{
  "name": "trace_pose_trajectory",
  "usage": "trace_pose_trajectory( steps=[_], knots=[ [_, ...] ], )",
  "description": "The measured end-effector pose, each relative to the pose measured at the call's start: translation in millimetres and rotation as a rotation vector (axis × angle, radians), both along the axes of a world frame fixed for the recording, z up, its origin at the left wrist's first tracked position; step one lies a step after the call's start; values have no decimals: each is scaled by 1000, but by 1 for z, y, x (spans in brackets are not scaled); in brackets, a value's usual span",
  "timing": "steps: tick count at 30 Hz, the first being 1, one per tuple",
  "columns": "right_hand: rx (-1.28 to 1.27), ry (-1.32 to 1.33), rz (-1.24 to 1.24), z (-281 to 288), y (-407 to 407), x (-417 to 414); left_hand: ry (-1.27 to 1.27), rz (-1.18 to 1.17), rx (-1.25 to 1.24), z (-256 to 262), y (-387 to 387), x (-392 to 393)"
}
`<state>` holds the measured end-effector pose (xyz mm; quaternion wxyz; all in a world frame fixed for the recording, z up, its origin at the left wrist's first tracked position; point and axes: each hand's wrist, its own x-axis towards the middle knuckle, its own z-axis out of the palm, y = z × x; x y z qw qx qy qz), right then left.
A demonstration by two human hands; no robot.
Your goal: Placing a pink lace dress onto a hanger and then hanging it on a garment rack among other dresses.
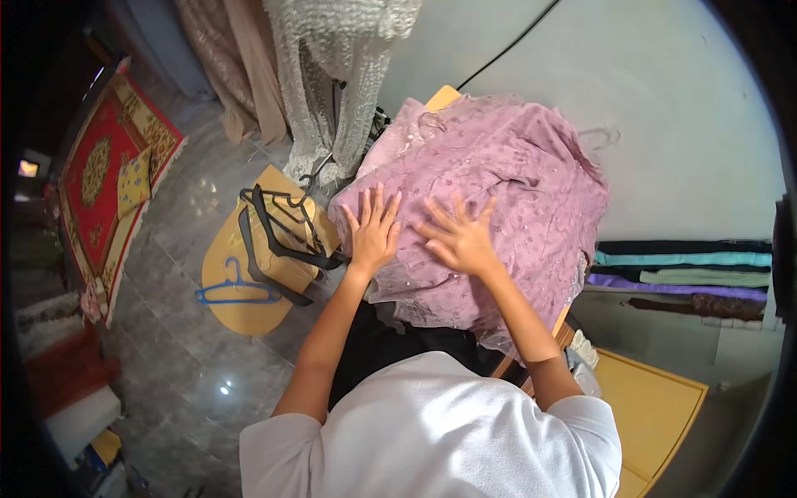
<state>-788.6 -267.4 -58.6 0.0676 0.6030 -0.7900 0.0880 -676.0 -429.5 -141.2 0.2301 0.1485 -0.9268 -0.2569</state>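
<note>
A pink embroidered fabric garment [529, 205], sheer and dotted with sequins, lies heaped over a wooden surface [443, 98] that shows at its upper edge. My left hand [373, 233] rests palm down on the near left part of the cloth, fingers spread. To its right, my right hand [461, 239] lies with fingers apart on the middle of the same cloth. Neither hand grips anything. Clear plastic or sheer material shows along the near edge of the heap. A clear hanger hook [601, 137] sticks out beyond its right side.
Several black hangers [274, 233] and a blue hanger [240, 291] lie on a rounded wooden board [249, 320] at the left. Behind stands a white textured gown [348, 37]. Folded fabrics [685, 258] are at the right, above a yellow wooden cabinet [647, 404]. A red rug [103, 187] covers the far left floor.
</note>
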Motion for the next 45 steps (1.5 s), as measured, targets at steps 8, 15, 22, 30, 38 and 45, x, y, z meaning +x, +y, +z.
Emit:
trace_pose_trajectory(
  steps=[8, 15, 22, 30, 38, 45],
  knots=[
    [-150, 167, -1068, 50, 64, -132, -151, 329, -241, -18, -28, 5],
    [100, 51, -364, 18, 20, -72, -25, 88, -110, 18, -10, -46],
    [-19, 17, -338, 24, 63, -69, -26, -41, -381, 36, -23, -114],
    [-266, 292, -923, 47, 160, -172, 41, 56, -288, 35, -35, -121],
    [-185, 587, -667, 92, 159, -262, -34, 17, -267, 55, -2, -163],
    [-46, 823, -437, 111, 155, -316, -86, 169, -309, 47, -25, -143]
  ],
)
